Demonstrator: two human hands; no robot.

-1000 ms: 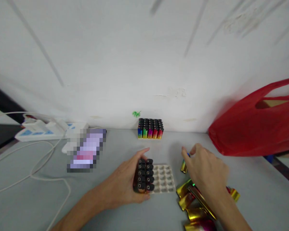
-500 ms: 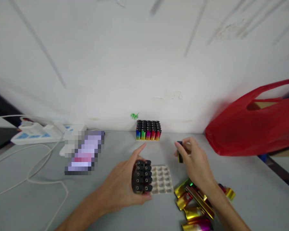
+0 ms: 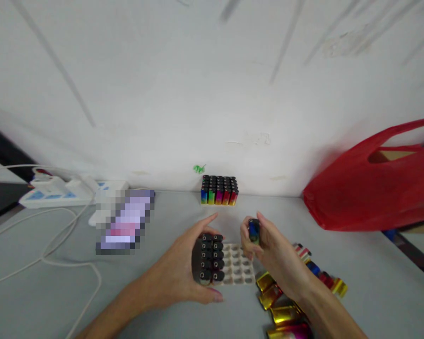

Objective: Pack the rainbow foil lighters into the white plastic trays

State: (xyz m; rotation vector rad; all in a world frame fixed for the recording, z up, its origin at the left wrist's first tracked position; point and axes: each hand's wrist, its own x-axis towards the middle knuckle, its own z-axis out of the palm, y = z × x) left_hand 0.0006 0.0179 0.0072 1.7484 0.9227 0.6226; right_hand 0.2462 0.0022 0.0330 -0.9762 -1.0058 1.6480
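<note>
A pale tray (image 3: 237, 264) with rows of round-cornered pockets lies on the grey table. Black-topped lighters (image 3: 212, 256) stand upright in two columns at its left side. My left hand (image 3: 178, 270) curves around the left of these lighters, thumb and fingers spread apart. Between the thumb and fingers of my right hand (image 3: 268, 245) is a blue lighter with a black top (image 3: 254, 230), held above the tray's back right corner. Loose shiny lighters (image 3: 284, 313), gold, red and blue, lie in a pile below and beside my right forearm.
A full block of colourful lighters (image 3: 219, 190) stands by the wall. A red bag (image 3: 378, 183) is at the right. At the left are a phone (image 3: 129, 221), a power strip (image 3: 53, 197) and white cables (image 3: 69, 266).
My right hand has moved left and toward the tray with its lighter, whose blue side now shows. More of the loose pile is uncovered. My left hand has barely moved.
</note>
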